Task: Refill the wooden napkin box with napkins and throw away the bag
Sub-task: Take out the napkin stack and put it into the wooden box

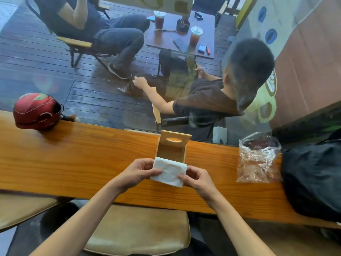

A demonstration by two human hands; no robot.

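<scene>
A white stack of napkins [168, 171] is held between both hands just in front of the wooden napkin box [172, 147]. My left hand [138, 171] pinches its left edge and my right hand [195, 179] grips its right edge. The box stands on the wooden counter [73, 159] with its lid, which has an oval slot, tipped up and back, so the inside is open. A clear, crumpled plastic bag [258, 157] lies on the counter to the right, apart from both hands.
A red helmet [36, 110] rests at the counter's far left. A black bag [313, 178] fills the right end. Below the counter stands a tan cushioned stool [140, 231]. Beyond a glass pane, two people sit at a small table with drinks.
</scene>
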